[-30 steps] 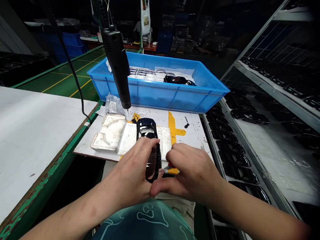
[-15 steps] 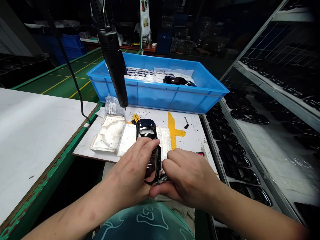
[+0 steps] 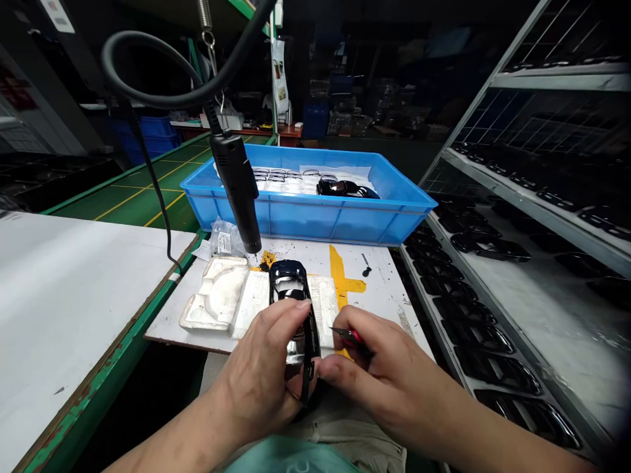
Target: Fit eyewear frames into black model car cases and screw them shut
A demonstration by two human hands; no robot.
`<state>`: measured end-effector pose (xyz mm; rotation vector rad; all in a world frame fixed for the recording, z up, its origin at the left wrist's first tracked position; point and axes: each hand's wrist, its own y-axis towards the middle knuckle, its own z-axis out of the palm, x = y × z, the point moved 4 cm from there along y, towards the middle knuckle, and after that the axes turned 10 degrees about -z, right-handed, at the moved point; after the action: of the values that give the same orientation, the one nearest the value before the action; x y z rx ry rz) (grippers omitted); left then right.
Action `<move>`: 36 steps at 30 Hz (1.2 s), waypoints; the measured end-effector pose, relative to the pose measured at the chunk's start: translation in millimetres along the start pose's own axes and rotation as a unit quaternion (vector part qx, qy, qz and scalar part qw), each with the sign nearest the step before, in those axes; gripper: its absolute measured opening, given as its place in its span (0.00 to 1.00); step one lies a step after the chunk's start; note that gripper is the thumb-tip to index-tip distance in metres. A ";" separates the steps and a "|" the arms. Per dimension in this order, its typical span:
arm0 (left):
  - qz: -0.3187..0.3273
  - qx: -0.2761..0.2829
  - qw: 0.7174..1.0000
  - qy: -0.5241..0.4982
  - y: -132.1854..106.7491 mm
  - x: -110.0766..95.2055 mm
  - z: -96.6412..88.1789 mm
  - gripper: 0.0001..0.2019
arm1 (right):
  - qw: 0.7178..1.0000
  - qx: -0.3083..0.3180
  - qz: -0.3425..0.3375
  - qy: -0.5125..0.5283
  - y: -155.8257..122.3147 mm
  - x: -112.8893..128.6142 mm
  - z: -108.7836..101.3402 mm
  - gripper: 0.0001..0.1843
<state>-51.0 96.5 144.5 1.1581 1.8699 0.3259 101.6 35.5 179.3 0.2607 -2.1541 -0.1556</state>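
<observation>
My left hand (image 3: 266, 348) is wrapped round a glossy black model car body (image 3: 288, 279), pointing away from me over a white foam block (image 3: 323, 302). Part of the body is hidden under my fingers. Beside it, my right hand (image 3: 379, 361) is closed on a small pointed tool (image 3: 351, 336) with red and black on it; its dark tip points left toward the car. The exact kind of tool is hidden by the fingers. My right thumb is close to the car's right rear edge.
A black electric screwdriver (image 3: 237, 190) hangs from a spring above the board. Behind stands a blue bin (image 3: 305, 220) with glossy parts. A foam mould (image 3: 217, 295) and plastic bag (image 3: 227, 238) lie left. Yellow tape (image 3: 340, 279) marks the board. Racks of black car bodies (image 3: 473, 335) are right.
My right hand has moved slightly away from the car's rear, and a red and black pointed tool now shows in it. The view has tilted up. My left hand keeps hold of the car.
</observation>
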 end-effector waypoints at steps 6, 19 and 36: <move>0.019 0.004 1.000 0.008 -3.2 -1.8 6.5 0.35 | 0.966 0.040 0.060 0.250 -0.8 1.1 21.5 0.16; -0.168 0.064 0.982 -0.060 -2.8 0.1 4.2 0.34 | 0.991 -0.065 -0.110 -0.033 7.7 -8.4 8.1 0.24; -0.200 0.088 0.968 -0.121 -8.2 -4.6 7.8 0.35 | 0.928 -0.061 -0.207 -0.305 11.1 -2.8 4.3 0.35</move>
<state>-48.9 86.7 137.5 0.8604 1.8843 -0.2042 98.1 47.0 177.0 0.6637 -2.6597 -0.6890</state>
